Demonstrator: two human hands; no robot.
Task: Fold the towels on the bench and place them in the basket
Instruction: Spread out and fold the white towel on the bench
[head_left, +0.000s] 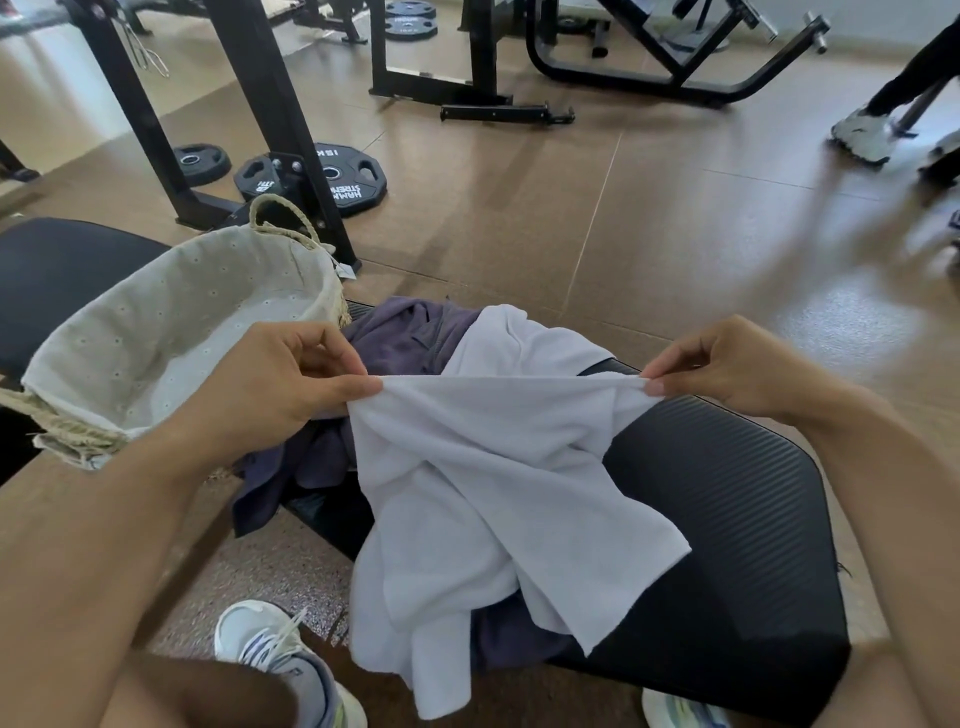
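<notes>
A white towel (483, 483) hangs stretched above the black padded bench (727, 545). My left hand (280, 384) pinches its top left corner and my right hand (727, 369) pinches the top right corner. The lower part of the towel droops twisted over the bench's near edge. Under and behind it lies a crumpled purple towel (400, 332), with another white towel (514, 338) heaped on top. The basket (156, 317), lined with pale cloth and fitted with rope handles, stands to the left on a second black bench pad, with nothing visible inside it.
Black weight plates (337, 179) and a rack's black legs (270, 104) stand on the brown floor beyond the basket. My shoes (280, 654) rest on the floor by the bench. Another person's legs and shoes (862, 135) appear at the far right.
</notes>
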